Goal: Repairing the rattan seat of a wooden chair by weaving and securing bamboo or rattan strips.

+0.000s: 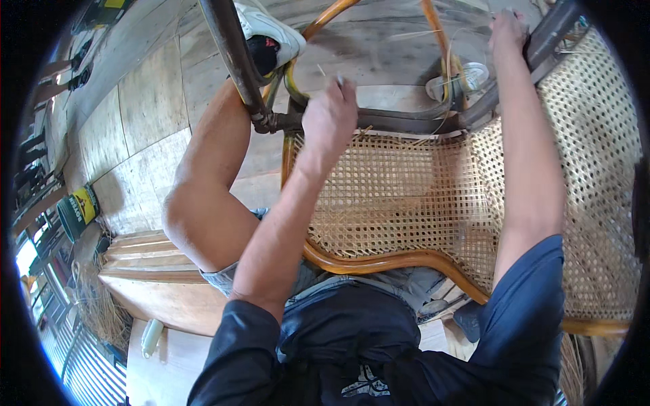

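Observation:
A chair with a woven cane seat [386, 196] lies across my lap, its orange-brown rattan frame curving along the near side. My left hand [330, 118] is closed in a fist above the dark wrapped bar [399, 120] at the seat's far edge. A small pale tip shows at its fingers; the rest of what it holds is hidden. Reaching to the far right, my right hand [509, 30] is closed in a pinch beside a dark frame post [552, 34]. Thin pale cane strands [467, 32] loop toward its fingers, which are small and partly blurred.
My left leg [206, 183] is bent beside the chair, with a white shoe [274, 34] among the frame bars. A wooden box [162, 291] stands at left, near a green-and-yellow bucket [79, 212] and loose cane fibres [95, 291]. A pale bottle [152, 338] lies at lower left.

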### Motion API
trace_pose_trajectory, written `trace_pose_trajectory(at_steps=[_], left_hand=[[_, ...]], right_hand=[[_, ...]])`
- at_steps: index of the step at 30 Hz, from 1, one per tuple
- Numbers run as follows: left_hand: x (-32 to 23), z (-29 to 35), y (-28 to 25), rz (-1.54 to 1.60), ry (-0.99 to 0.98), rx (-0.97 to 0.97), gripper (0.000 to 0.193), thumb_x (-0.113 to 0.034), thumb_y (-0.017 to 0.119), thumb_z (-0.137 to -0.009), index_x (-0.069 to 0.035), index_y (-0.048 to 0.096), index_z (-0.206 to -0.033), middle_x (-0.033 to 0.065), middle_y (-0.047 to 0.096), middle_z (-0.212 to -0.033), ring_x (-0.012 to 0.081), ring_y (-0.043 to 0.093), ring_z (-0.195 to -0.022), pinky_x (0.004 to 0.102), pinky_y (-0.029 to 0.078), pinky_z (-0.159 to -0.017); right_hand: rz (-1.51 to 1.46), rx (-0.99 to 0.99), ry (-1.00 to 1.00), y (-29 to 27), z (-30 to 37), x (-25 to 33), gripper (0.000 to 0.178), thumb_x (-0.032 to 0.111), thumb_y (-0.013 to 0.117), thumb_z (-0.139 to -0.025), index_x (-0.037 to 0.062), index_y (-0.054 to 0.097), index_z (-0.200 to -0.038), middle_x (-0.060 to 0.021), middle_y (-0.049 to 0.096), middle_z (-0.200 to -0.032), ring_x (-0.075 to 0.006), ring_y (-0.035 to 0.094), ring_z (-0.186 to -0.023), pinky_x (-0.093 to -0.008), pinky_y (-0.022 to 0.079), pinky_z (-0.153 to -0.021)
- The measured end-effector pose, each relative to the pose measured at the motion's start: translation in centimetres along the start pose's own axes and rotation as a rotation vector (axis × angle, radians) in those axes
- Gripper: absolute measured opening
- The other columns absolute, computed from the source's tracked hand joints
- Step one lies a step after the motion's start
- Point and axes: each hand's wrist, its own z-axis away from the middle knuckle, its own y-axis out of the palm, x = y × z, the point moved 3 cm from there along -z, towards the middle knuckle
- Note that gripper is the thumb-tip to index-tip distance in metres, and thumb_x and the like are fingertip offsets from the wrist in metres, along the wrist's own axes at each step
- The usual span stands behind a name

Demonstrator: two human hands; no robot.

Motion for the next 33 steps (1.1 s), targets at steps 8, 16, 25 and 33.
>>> trace_pose_trajectory(at_steps=[8, 16, 25, 33], left_hand=[[0.6, 5.5, 6.6, -0.341, 0.283, 0.113, 0.011, -0.018, 0.061, -0.080, -0.011, 0.061, -0.088, 0.0089, 0.059, -0.090, 0.0278, 0.063, -0.063, 0.0367, 0.052, -0.054], [0.8, 4.7, 7.3, -0.502, 0.578, 0.132, 0.006, -0.011, 0.058, -0.077, -0.009, 0.058, -0.082, 0.0084, 0.058, -0.090, 0.0239, 0.065, -0.069, 0.0372, 0.052, -0.053], [-0.9, 3.6, 7.7, -0.780, 0.817, 0.424, 0.011, -0.008, 0.054, -0.078, -0.004, 0.063, -0.082, 0.0148, 0.060, -0.090, 0.0264, 0.066, -0.075, 0.0367, 0.054, -0.061], [-1.0, 2.4, 7.2, -0.851, 0.883, 0.503, 0.015, -0.014, 0.053, -0.082, -0.005, 0.061, -0.091, 0.0161, 0.061, -0.091, 0.0302, 0.066, -0.074, 0.0379, 0.054, -0.062]], right_hand=[[1.006, -0.318, -0.487, 6.3, 14.1, -0.5, 0.065, 0.026, 0.060, -0.081, -0.0093, 0.036, -0.128, -0.0253, 0.048, -0.123, -0.0347, 0.046, -0.117, -0.0361, 0.035, -0.100], [0.860, 0.069, -0.288, 4.5, 28.1, -4.4, 0.026, 0.014, 0.055, -0.087, 0.0060, 0.057, -0.112, -0.0150, 0.056, -0.117, -0.0338, 0.054, -0.109, -0.0380, 0.042, -0.095], [1.643, 0.620, -0.461, 4.5, 29.1, -10.2, 0.017, 0.008, 0.057, -0.076, 0.0084, 0.066, -0.091, -0.0091, 0.047, -0.129, -0.0317, 0.034, -0.126, -0.0511, 0.029, -0.104], [1.581, 0.645, -0.471, 5.1, 29.1, -11.0, 0.019, 0.008, 0.058, -0.074, 0.0079, 0.066, -0.091, -0.0104, 0.054, -0.115, -0.0299, 0.041, -0.119, -0.0496, 0.036, -0.095]])
